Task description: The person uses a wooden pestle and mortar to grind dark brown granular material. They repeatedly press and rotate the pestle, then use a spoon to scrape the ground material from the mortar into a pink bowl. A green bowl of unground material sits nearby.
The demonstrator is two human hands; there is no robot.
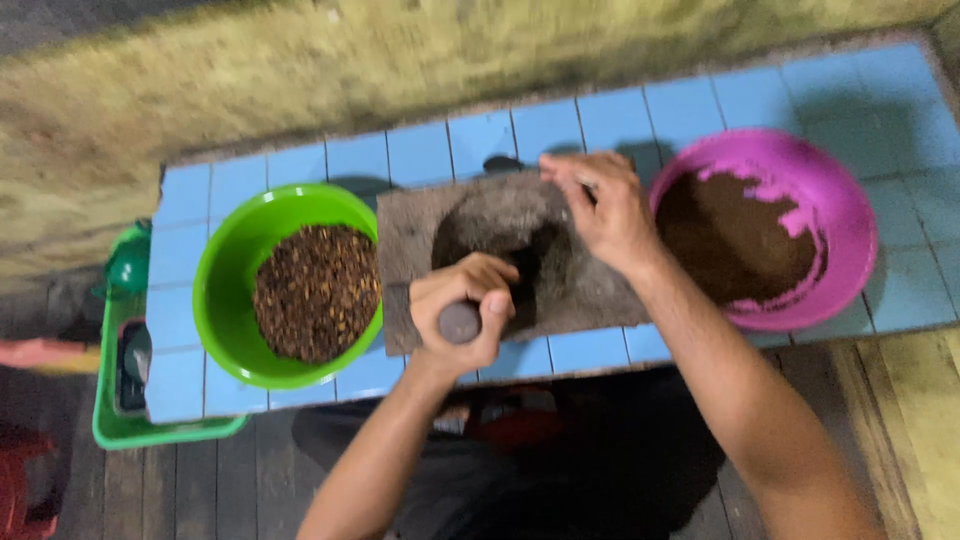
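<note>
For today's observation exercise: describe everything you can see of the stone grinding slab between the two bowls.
The stone grinding slab is a grey-brown, rough, roughly rectangular block lying flat on the blue tiled counter. A worn hollow in its middle holds dark ground matter. The left hand presses a stone pestle into the hollow; the right hand rests on its far edge.

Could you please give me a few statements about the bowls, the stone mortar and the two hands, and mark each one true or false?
1. The left hand grips a stone pestle. True.
2. The green bowl holds a smooth brown paste. False: it holds coarse dark grains; the paste-like brown stuff is in the pink bowl.
3. The right hand rests at the far edge of the stone mortar. True.
4. The mortar stands on a bare wooden table. False: it stands on a blue tiled counter.
</note>
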